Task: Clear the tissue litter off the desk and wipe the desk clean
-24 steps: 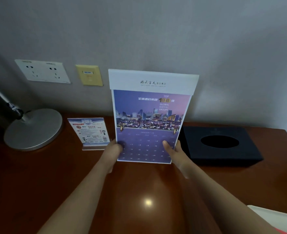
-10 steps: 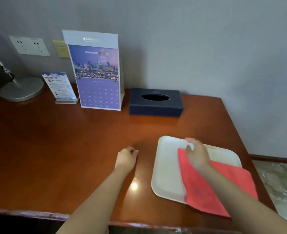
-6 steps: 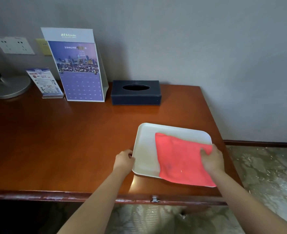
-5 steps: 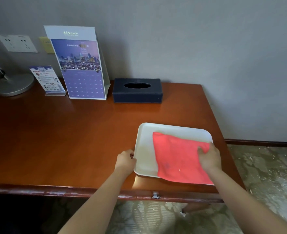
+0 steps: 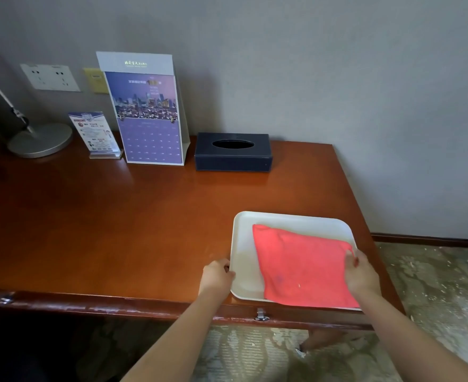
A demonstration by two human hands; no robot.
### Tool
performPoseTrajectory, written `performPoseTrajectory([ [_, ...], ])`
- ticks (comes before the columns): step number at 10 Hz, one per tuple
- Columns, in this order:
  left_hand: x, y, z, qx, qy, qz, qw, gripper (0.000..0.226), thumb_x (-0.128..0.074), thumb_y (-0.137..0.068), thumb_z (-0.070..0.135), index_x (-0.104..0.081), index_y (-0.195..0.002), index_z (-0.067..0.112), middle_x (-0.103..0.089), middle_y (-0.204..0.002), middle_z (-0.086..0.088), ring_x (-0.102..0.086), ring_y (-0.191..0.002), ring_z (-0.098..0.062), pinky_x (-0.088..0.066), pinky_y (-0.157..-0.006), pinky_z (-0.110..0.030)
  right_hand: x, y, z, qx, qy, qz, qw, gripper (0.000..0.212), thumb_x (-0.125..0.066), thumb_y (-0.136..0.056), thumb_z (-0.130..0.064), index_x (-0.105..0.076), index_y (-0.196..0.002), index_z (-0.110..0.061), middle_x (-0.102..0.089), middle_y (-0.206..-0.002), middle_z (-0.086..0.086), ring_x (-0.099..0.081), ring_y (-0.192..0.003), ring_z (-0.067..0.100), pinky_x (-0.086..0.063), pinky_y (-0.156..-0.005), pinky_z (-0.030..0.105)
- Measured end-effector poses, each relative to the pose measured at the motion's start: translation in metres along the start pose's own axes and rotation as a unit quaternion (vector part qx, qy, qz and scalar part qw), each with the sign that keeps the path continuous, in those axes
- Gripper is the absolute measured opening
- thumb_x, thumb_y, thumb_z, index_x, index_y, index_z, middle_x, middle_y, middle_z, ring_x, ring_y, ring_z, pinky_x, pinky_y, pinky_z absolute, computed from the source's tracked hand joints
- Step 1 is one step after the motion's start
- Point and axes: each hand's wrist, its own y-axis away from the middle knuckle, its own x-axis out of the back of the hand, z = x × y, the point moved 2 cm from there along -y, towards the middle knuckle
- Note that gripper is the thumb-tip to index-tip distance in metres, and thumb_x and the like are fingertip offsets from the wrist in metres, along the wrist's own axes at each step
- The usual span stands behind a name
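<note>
Right hand [image 5: 361, 274] pinches the red cloth [image 5: 301, 267] at its right edge; left hand [image 5: 216, 275] grips the white tray [image 5: 243, 235] rim. We note the cloth lies on the tray, stretching leftward from the right hand, the nearer one.

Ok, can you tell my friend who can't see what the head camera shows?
Two hands hold a white tray at a wooden desk's front edge, with the right hand pinching a red cloth on it.

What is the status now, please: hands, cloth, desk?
Left hand grips white tray edge. Right hand holds red cloth on tray. Desk: no tissue litter visible.
</note>
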Motion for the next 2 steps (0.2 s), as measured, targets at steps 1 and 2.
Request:
performPoseTrajectory([
  [1, -0.0014, 0.0009, 0.0021, -0.029, -0.012, -0.011, 0.999, 0.033, -0.05, -0.095, 0.013, -0.057, -0.127, 0.01, -0.064, -0.116, -0.013, -0.055, -0.081, -0.022, -0.048, -0.073, -0.025, 0.0078, 0.007, 0.0023, -0.005, 0.012, -0.003, 1.0, 0.057, -0.025, -0.1, -0.042, -0.02, -0.15, -0.015, -0.044, -0.141, 0.023, -0.043, -0.126, 0.043, -0.036, -0.1, 0.045],
  [2, 0.0046, 0.0031, 0.0064, -0.03, -0.039, 0.002, 0.999, 0.035, -0.046, -0.098, 0.021, -0.05, -0.13, 0.008, -0.057, -0.125, -0.014, -0.058, -0.103, -0.028, -0.05, -0.088, -0.03, 0.0104, 0.0114, -0.0061, 0.059, 0.016, 0.035, 0.998, 0.057, -0.027, -0.1, -0.039, -0.021, -0.149, -0.01, -0.037, -0.148, 0.017, -0.034, -0.135, 0.036, -0.032, -0.106, 0.044],
])
